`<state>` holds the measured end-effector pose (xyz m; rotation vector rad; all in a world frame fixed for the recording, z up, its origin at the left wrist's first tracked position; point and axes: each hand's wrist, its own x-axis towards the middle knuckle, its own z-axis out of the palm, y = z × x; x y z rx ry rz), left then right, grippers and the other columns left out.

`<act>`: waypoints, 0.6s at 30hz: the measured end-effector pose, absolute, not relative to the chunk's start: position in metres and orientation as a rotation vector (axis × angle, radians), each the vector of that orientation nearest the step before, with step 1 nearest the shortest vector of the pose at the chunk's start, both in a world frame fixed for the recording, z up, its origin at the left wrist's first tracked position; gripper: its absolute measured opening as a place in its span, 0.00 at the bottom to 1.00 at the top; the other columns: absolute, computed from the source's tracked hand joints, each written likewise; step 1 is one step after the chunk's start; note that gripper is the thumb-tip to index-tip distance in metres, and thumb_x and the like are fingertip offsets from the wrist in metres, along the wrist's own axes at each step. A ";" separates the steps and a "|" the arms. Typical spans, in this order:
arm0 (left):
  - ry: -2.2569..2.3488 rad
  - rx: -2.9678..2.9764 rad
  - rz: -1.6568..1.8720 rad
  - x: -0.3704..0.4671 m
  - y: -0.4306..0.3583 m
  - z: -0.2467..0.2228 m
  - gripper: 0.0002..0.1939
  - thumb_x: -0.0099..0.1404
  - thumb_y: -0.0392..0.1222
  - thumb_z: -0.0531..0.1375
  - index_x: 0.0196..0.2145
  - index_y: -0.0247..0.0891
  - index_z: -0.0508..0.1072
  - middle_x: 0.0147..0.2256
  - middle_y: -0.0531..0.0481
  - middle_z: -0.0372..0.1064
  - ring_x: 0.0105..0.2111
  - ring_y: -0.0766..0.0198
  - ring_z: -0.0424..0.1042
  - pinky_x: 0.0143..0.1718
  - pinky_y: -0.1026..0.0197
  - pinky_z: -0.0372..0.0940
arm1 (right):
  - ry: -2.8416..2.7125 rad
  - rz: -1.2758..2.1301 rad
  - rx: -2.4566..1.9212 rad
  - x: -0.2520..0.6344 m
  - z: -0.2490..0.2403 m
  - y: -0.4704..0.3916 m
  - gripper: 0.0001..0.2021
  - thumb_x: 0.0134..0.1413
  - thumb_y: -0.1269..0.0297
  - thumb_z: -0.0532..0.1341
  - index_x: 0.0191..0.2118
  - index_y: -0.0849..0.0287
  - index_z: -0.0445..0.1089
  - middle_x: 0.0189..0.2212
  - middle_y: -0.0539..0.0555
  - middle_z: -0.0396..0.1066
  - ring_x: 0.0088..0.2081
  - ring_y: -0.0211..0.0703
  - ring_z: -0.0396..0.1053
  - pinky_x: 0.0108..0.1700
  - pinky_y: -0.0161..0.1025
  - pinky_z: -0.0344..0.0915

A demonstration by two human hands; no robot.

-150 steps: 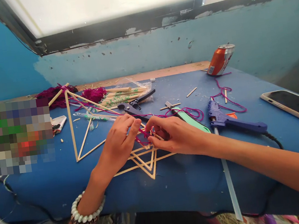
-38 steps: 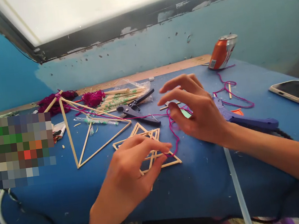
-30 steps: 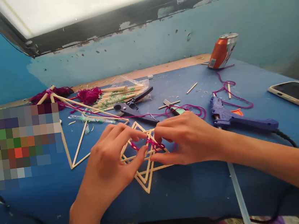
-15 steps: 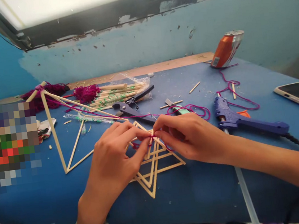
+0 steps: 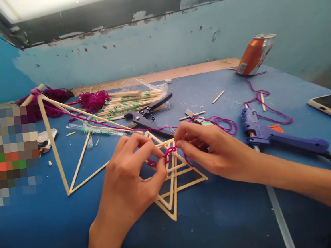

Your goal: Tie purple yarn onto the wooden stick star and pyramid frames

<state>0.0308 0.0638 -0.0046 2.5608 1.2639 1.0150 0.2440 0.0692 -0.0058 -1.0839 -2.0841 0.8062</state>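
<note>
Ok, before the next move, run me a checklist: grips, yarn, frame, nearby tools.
1. Left hand pinching the magenta yarn: ok.
2. Right hand pinching the yarn: ok.
3. Yarn snug: not ok, loose loop between the fingertips.
4. Stick star under the hands: ok.
5. Green-handled cutter fully visible: not ok, right hand partly hides it.
6. Glue gun cold: cannot tell.

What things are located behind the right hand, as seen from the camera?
Behind the right hand show a green-handled tool, only partly, and purple yarn loops. The hand covers the tool's remaining handle; anything else there is hidden.
</note>
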 end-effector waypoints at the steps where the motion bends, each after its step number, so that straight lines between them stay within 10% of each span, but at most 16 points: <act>1: 1.269 2.559 1.024 0.031 0.064 -0.004 0.05 0.64 0.34 0.59 0.31 0.41 0.70 0.37 0.49 0.68 0.43 0.57 0.67 0.44 0.54 0.63 | -2.078 0.806 -1.089 0.244 -0.006 0.069 0.04 0.68 0.65 0.53 0.38 0.55 0.61 0.22 0.42 0.59 0.21 0.31 0.54 0.23 0.32 0.51; 18: 1.400 2.495 1.032 0.031 0.063 -0.003 0.07 0.62 0.31 0.55 0.28 0.39 0.64 0.40 0.49 0.65 0.45 0.57 0.66 0.46 0.53 0.63 | -1.941 0.530 -1.273 0.241 -0.007 0.070 0.07 0.50 0.75 0.55 0.28 0.56 0.56 0.17 0.41 0.50 0.19 0.30 0.47 0.22 0.33 0.46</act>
